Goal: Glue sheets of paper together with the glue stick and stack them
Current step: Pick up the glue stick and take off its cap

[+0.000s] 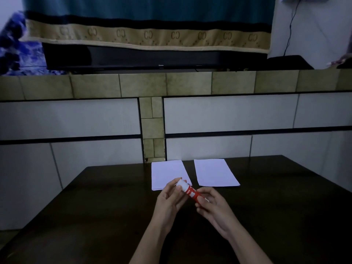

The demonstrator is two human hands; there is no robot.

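A dark wooden table (95,216) stands against a tiled wall (66,119), dimly lit, with a television (152,58) draped in a teal and tan cloth (148,35) on the ledge above. Over the table, the left hand (169,199) pinches the white cap end of a red glue stick (189,191), fingers curled round it. The right hand (213,208) grips its lower end. Just beyond the hands lie two white paper stacks, one (167,173) behind the left hand, another (215,172) farther right.

table (106,206): dark smooth wood | sheets (215,172): matt white paper
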